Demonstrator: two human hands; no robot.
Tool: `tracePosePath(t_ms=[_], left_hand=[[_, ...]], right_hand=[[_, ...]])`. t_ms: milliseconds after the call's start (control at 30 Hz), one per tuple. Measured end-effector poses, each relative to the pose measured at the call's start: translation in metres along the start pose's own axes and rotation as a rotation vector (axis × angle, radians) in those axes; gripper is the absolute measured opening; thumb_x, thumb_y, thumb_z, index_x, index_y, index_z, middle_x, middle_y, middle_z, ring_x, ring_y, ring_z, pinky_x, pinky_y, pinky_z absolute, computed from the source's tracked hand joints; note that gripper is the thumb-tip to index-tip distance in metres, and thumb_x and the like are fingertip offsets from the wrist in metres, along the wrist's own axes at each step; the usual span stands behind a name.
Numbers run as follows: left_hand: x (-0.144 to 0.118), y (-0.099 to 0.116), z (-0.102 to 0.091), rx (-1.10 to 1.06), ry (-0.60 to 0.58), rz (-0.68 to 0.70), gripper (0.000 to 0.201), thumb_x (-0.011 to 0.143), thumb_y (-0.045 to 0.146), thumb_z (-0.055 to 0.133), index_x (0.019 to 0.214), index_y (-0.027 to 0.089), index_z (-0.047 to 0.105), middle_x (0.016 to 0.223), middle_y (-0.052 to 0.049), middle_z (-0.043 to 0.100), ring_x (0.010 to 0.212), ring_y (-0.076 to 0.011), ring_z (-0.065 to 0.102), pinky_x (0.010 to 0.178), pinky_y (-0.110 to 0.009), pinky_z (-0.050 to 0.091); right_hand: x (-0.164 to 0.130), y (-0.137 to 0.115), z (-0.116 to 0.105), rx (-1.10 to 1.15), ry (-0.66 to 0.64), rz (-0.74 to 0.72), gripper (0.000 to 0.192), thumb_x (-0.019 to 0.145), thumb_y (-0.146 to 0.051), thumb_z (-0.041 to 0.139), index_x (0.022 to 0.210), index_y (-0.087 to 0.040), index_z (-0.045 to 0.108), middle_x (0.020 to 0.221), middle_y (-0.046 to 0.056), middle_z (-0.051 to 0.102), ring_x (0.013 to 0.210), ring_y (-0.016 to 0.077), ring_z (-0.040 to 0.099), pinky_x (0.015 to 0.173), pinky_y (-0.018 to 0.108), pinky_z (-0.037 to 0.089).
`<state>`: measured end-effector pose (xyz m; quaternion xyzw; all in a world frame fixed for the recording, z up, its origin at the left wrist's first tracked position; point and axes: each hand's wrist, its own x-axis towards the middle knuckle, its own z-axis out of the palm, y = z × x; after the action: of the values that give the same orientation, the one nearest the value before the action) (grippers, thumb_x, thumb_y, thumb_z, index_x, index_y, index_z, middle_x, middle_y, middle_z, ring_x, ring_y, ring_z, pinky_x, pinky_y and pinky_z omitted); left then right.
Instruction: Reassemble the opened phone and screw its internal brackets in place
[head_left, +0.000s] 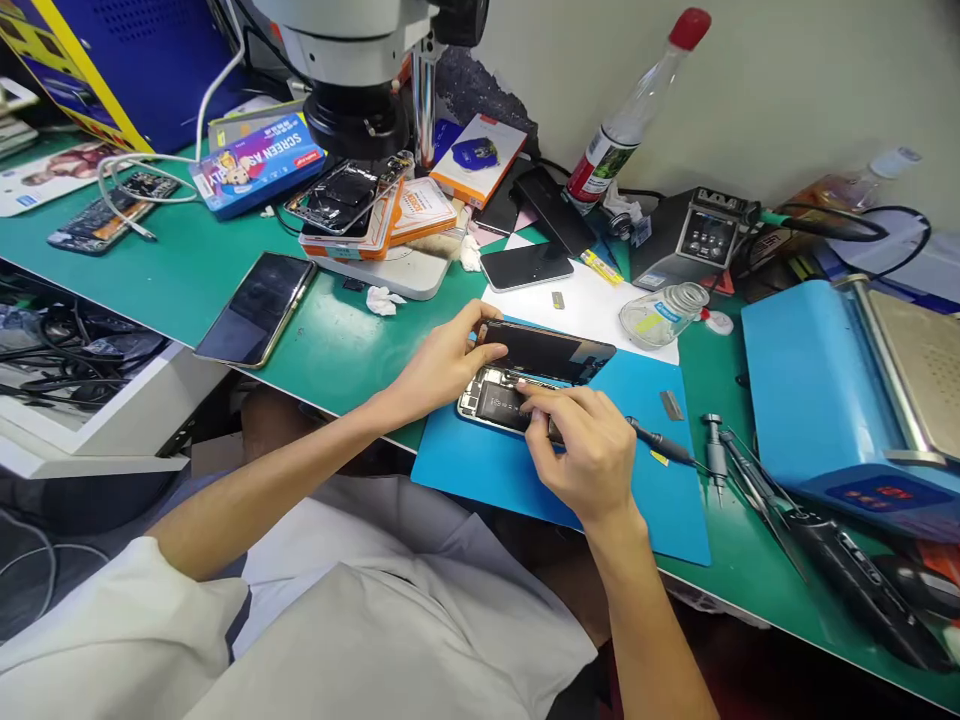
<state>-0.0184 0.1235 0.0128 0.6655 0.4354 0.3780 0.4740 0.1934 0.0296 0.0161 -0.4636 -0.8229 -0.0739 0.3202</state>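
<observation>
left hand [442, 365] lifting screen [551, 352], right hand [589, 450] perhaps pinching inside

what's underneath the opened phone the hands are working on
A blue mat lies under the opened phone, on the green bench. The lifted screen covers the phone's far half. The left hand steadies it; the right hand hides its near edge.
</observation>
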Motion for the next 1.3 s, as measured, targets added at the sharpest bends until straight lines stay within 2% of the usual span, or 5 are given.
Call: tracePosePath(t_ms=[200,433,667,967,1300], left_hand=[[0.002,0.003,0.002,-0.025,-0.054,0.035,0.018,0.098,0.020,0.067,0.113,0.024,0.058,0.093,0.003,0.063,0.082,-0.0153,0.060,0.074,-0.028,0.047],[0.001,0.004,0.000,-0.023,-0.050,0.080,0.020,0.096,0.018,0.064,0.113,0.024,0.056,0.106,0.000,0.066,0.096,-0.0181,0.063,0.087,-0.030,0.049],[0.002,0.003,-0.001,-0.032,-0.054,0.125,0.020,0.098,0.017,0.060,0.117,0.023,0.056,0.113,-0.001,0.067,0.103,-0.0184,0.064,0.094,-0.030,0.049],[0.002,0.001,-0.002,-0.024,-0.063,0.166,0.021,0.099,0.012,0.060,0.117,0.023,0.058,0.116,-0.001,0.069,0.101,-0.0171,0.064,0.093,-0.030,0.049],[0.001,-0.001,-0.002,-0.058,-0.062,0.206,0.022,0.099,0.009,0.057,0.117,0.022,0.058,0.118,-0.002,0.069,0.106,-0.0167,0.064,0.098,-0.031,0.052]], right_hand=[[0.005,-0.003,-0.001,-0.007,0.018,0.004,0.002,0.103,-0.016,0.067,0.105,-0.016,0.068,0.112,0.006,0.079,0.099,0.0163,0.073,0.087,0.032,0.061],[0.007,-0.005,0.000,0.026,-0.003,0.025,0.019,0.097,-0.007,0.065,0.107,-0.022,0.068,0.114,0.002,0.083,0.099,0.0200,0.075,0.083,0.036,0.059],[0.009,-0.004,0.004,0.022,-0.029,0.021,0.019,0.097,-0.007,0.066,0.109,-0.022,0.068,0.114,0.002,0.083,0.101,0.0211,0.074,0.086,0.037,0.059],[0.011,-0.003,0.006,0.024,-0.020,0.027,0.019,0.098,-0.007,0.066,0.110,-0.021,0.069,0.114,0.002,0.082,0.100,0.0200,0.073,0.085,0.034,0.060],[0.016,-0.006,0.006,-0.121,-0.092,-0.109,0.024,0.097,-0.004,0.066,0.115,-0.019,0.065,0.118,0.003,0.081,0.104,0.0227,0.070,0.090,0.035,0.056]])
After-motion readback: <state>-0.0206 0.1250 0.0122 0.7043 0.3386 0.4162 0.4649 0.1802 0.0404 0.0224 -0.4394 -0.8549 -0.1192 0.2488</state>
